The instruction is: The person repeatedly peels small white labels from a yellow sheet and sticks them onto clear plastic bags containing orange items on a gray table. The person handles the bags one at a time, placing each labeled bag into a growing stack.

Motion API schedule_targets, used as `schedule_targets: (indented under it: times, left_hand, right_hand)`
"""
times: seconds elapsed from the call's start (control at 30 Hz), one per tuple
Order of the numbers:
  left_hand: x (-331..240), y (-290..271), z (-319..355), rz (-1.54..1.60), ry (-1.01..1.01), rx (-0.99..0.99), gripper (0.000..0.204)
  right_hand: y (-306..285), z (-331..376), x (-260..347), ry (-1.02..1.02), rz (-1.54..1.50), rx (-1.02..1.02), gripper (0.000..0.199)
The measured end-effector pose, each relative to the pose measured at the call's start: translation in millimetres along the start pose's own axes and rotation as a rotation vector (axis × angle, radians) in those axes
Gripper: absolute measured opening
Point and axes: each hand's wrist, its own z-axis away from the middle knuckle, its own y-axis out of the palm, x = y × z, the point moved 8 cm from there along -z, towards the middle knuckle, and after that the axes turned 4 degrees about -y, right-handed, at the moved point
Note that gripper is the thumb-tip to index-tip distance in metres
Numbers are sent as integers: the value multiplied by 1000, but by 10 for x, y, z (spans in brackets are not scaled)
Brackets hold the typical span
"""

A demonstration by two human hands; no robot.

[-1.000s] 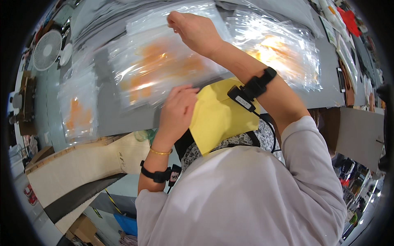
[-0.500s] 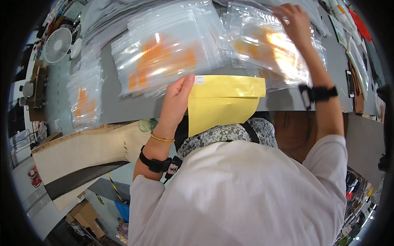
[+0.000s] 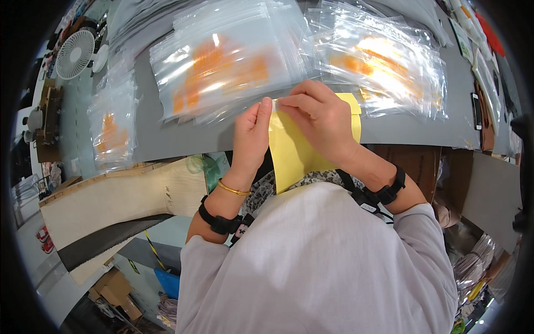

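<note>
My left hand [image 3: 251, 133] is closed on the upper left corner of a yellow paper sheet [image 3: 293, 158], thumb on top. The sheet hangs toward my lap, with a folded edge along its top. Over it, my right hand [image 3: 325, 119] is closed in a pinch, thumb and forefinger meeting at the same corner beside my left thumb. A speck of white shows between the fingertips; what they pinch is too small and covered to make out. Just beyond my hands lie two piles of clear plastic bags with orange print, a middle pile [image 3: 239, 55] and a right pile [image 3: 384, 67].
A smaller row of clear bags [image 3: 114, 131] lies at the table's left end. Grey cloth [image 3: 150, 22] is heaped at the back. A phone [image 3: 476, 111] rests near the right edge, and a white fan [image 3: 76, 54] stands at far left. A pale board [image 3: 122, 195] sits below the table's left front.
My right hand has come from the right pile of bags to the yellow sheet's upper left corner. My left hand, still holding the sheet, has shifted slightly right.
</note>
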Motion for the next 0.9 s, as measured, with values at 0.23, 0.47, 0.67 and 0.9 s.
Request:
schedule_targets:
  times: [0.23, 0.47, 0.67, 0.9]
  left_hand:
    - [-645, -158, 106, -814, 662, -101, 26]
    - [-574, 61, 13, -1149, 921, 179, 12]
    - [-479, 23, 19, -1142, 856, 200, 16]
    - [-508, 67, -12, -1128, 827, 194, 16]
  right_hand:
    - [96, -189, -489, 395, -334, 176, 14]
    - [685, -450, -940, 411, -264, 432, 14]
    - [776, -330, -913, 290, -34, 425, 11]
    - [715, -318, -668, 146, 201, 379, 17]
